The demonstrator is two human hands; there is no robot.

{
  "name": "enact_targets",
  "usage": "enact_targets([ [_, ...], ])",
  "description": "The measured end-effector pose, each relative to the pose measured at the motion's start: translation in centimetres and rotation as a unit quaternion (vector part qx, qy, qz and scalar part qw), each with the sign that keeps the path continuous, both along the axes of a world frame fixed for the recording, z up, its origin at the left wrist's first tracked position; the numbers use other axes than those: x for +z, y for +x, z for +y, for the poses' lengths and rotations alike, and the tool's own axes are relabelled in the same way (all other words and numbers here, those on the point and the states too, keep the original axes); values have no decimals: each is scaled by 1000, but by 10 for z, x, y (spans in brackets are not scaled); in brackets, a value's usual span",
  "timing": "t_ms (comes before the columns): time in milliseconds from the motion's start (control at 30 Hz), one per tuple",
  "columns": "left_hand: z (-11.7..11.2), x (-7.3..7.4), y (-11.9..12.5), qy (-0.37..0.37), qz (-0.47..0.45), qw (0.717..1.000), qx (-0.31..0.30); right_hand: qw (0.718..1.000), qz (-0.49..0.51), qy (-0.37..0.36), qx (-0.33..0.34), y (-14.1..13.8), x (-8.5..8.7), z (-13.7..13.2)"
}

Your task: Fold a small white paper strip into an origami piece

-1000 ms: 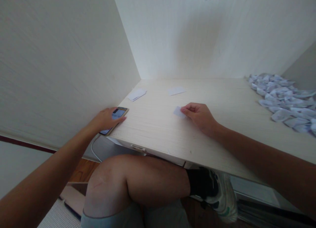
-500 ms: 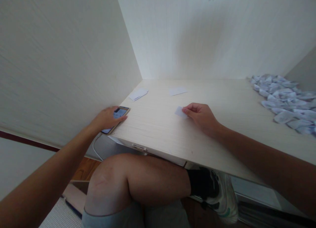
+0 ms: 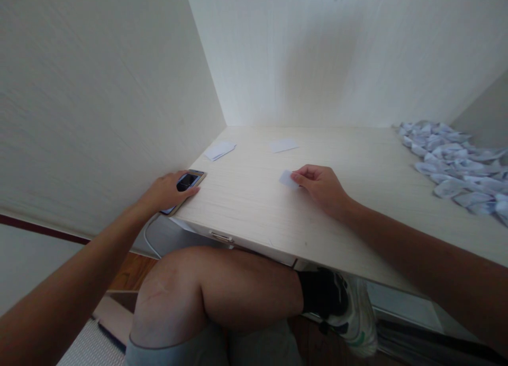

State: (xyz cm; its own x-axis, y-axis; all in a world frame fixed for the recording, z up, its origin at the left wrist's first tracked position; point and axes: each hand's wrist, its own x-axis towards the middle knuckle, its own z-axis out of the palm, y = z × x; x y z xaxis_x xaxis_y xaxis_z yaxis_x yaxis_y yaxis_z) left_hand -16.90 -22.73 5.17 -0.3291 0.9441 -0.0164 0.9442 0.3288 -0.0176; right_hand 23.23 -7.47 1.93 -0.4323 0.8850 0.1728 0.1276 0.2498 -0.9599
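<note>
At the left edge of the desk lies a smartphone (image 3: 194, 179) with a lit screen. My left hand (image 3: 169, 191) spans it, thumb along its right side and fingers at the far-left side, covering the middle of the screen. Between thumb and curled fingers my right hand (image 3: 317, 183) pinches a small white paper slip (image 3: 286, 179) just over the desk. Farther back is a flat white sheet of paper (image 3: 284, 145). A few stacked white paper pieces (image 3: 220, 151) lie near the left wall.
Many folded white paper pieces (image 3: 456, 157) are heaped at the desk's right side. White panels (image 3: 325, 54) enclose the desk (image 3: 246, 197) at the back and left. Below its front edge are a drawer handle (image 3: 220, 237), my crossed leg (image 3: 238, 286) and a shoe (image 3: 355, 308).
The phone screen now shows a darker picture where it was light. The whole view has shifted slightly; both hands keep their grips.
</note>
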Motion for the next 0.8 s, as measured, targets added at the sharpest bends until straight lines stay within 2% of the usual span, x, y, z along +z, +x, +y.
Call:
enact_targets([
  [500,1,0,-3,-1,-8,1000,-13,1000,5,-11,1,1,0,1],
  [800,6,1,-3,-25,22,999,-23,1000,6,-6,3,1,-1,2],
])
